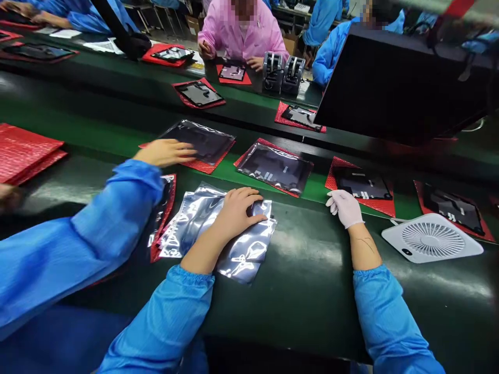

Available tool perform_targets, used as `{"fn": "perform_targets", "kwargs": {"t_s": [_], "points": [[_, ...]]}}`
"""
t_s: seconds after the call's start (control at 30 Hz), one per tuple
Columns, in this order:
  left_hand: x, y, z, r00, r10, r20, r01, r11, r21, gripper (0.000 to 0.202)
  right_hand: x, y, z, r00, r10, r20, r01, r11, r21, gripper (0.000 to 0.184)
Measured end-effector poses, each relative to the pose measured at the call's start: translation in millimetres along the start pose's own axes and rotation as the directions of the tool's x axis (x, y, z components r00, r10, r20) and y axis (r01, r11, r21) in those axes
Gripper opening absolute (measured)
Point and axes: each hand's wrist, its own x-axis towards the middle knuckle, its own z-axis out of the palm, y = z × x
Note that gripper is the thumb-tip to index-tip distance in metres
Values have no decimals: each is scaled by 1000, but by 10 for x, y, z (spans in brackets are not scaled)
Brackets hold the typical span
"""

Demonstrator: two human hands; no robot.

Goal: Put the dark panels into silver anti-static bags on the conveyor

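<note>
left hand (237,208) flat, fingers together, pressing on the silver bag stack (245,254) at the worktop (312,270) front | right hand (345,208) gloved, fingers loosely together, empty, beside red tray (334,179) | risk: slick bags slide, stack fans out; co-worker's hand (166,152) close, may collide

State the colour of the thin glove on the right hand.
White, on the right hand; head view.

The bags (244,254) under the left hand (236,210) are thin plastic film, silvery, glossy and crinkled. The red mats (27,148) look ribbed and matt. The dark green tabletop (312,270) is smooth with a soft sheen. The fan (431,239) is matt white plastic; the right hand (345,208) wears a smooth white glove (351,213).
</note>
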Motion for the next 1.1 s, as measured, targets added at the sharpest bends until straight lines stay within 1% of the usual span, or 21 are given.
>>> {"fn": "perform_targets", "kwargs": {"t_s": [0.07,0.17,0.23,0.33,0.37,0.47,0.63,0.77,0.9,1.0,1.1], "points": [[4,9,14,1000,5,11,-5,1000,-8,51,-2,16,-27,999,-7,-41,8,1000,26,54],[8,58,-11,999,18,-31,-19,1000,-21,49,-6,23,-9,1000,8,-16,-8,1000,-3,52],[11,96,-46,997,27,-70,-30,998,-47,38,-10,18,18,1000,16,-11,-16,1000,-10,52],[17,120,-71,995,31,-99,-41,995,-91,9,-23,5,45,999,23,-28,-24,1000,-10,51],[19,114,-66,994,30,-105,-41,994,-99,4,-29,-1,48,999,24,-34,-25,1000,-16,49],[22,63,-23,995,19,-101,-29,995,-98,11,-46,-16,50,999,25,-37,-27,999,-41,45],[9,-6,33,998,11,-58,-16,996,-83,10,-60,-23,40,996,49,-75,-53,997,-48,45],[4,4,25,997,34,-65,-43,989,-139,6,-64,-6,58,997,26,-69,-31,996,-78,50],[15,8,12,997,-4,-77,-10,983,-185,3,-60,35,68,998,4,-58,-11,992,-126,51],[25,-6,10,998,4,-65,-17,982,-187,11,-46,76,56,999,0,-51,-7,991,-132,48],[30,-31,11,998,38,-46,-44,986,-159,13,-33,93,51,999,-4,-46,-4,987,-160,44]]}}
